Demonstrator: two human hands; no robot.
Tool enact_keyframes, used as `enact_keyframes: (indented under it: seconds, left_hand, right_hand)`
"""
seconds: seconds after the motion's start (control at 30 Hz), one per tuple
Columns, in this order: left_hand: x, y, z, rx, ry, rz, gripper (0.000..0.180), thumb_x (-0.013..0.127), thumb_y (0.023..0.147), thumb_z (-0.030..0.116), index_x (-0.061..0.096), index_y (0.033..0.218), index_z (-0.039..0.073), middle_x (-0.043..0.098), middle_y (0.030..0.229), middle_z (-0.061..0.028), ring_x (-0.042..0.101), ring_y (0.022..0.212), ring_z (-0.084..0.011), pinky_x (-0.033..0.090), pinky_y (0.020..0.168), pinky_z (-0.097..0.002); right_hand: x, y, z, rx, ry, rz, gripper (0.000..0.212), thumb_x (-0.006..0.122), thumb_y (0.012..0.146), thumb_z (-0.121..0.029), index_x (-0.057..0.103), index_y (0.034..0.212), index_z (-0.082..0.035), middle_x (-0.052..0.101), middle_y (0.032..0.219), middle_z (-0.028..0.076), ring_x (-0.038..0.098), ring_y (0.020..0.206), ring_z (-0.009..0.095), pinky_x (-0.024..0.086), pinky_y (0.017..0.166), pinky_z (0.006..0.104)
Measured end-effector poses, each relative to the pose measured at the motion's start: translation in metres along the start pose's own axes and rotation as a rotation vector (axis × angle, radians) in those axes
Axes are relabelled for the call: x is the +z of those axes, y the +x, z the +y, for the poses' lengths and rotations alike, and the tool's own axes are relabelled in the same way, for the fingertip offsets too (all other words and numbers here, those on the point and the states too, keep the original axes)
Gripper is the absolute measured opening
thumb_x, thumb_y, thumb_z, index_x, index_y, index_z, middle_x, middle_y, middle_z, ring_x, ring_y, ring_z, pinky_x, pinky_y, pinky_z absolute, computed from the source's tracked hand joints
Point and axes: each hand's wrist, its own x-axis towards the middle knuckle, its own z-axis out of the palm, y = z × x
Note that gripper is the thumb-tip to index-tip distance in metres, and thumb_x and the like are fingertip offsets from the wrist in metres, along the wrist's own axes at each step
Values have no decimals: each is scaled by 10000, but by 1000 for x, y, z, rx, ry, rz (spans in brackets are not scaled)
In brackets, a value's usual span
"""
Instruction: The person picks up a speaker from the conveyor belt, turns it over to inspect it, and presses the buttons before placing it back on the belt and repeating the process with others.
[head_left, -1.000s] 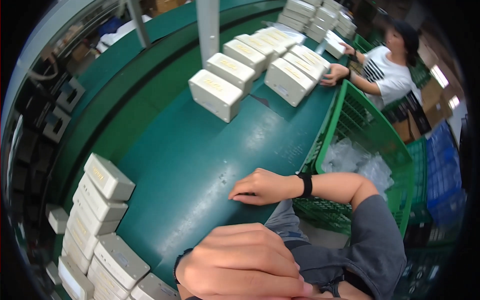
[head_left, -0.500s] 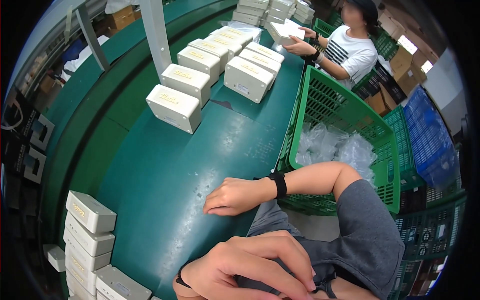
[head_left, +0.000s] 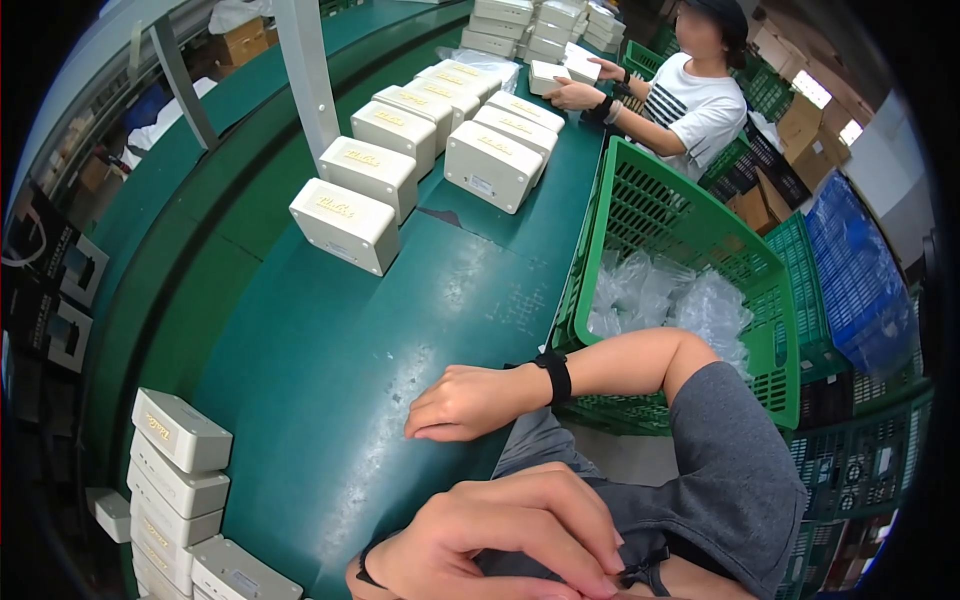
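Note:
My right hand (head_left: 450,403), a black band at its wrist, rests on the green work surface (head_left: 330,400) with fingers curled under and nothing visible in them. Lower down, close to my body, my left hand (head_left: 490,535) is bent with thumb and fingertips pinched together. Its tips are beside a thin dark cord (head_left: 655,572); what they hold, if anything, I cannot make out. Beyond my hands, cream boxes with gold lettering (head_left: 345,225) stand in two rows. More such boxes are stacked (head_left: 180,490) at the near left.
A green plastic crate (head_left: 690,215) holding clear plastic bags (head_left: 665,295) stands to the right. At the far end a person in a white shirt (head_left: 690,100) handles pale boxes (head_left: 560,75). A grey metal post (head_left: 305,80) rises at the surface's left edge. Blue and green crates (head_left: 860,270) stand further right.
The other person's hands and boxes have moved slightly left and down; a second pale box shows there now. My own hands have barely moved.

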Motion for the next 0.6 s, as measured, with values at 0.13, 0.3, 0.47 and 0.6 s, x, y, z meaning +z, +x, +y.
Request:
enact_keyframes:
  seconds: [0.13, 0.3, 0.47, 0.6]
  left_hand:
    - [4, -22, 14, 376, 395, 337, 231, 623, 899, 240, 660, 783, 43, 611, 917, -102, 565, 929, -242, 458, 796, -360]
    - [26, -42, 34, 1086, 691, 582, 231, 558, 933, 314, 622, 759, 177, 535, 811, 22, 477, 797, -161, 389, 699, -298]
    - [46, -49, 35, 1100, 839, 631, 126, 571, 916, 211, 644, 841, 142, 538, 817, 33, 489, 826, -153, 395, 710, -291]
    - [56, -47, 29, 1157, 684, 563, 76, 584, 893, 132, 637, 867, 84, 556, 837, 15, 507, 858, -140, 412, 730, -283]
  right_hand:
    - [-2, 6, -5, -36, 20, 9, 128, 551, 917, -139, 618, 985, -54, 651, 898, 80, 625, 785, 269, 499, 626, 374]
    - [-5, -1, -3, -19, 36, 15, 131, 549, 920, -142, 614, 989, -52, 649, 892, 80, 624, 782, 268, 496, 618, 374]
    - [-6, -2, 0, -17, 23, 19, 129, 552, 919, -142, 610, 988, -50, 646, 878, 77, 623, 770, 264, 494, 611, 370]
    - [-6, -2, -5, -23, 11, 12, 123, 554, 918, -139, 609, 984, -51, 641, 866, 73, 622, 759, 261, 492, 607, 366]
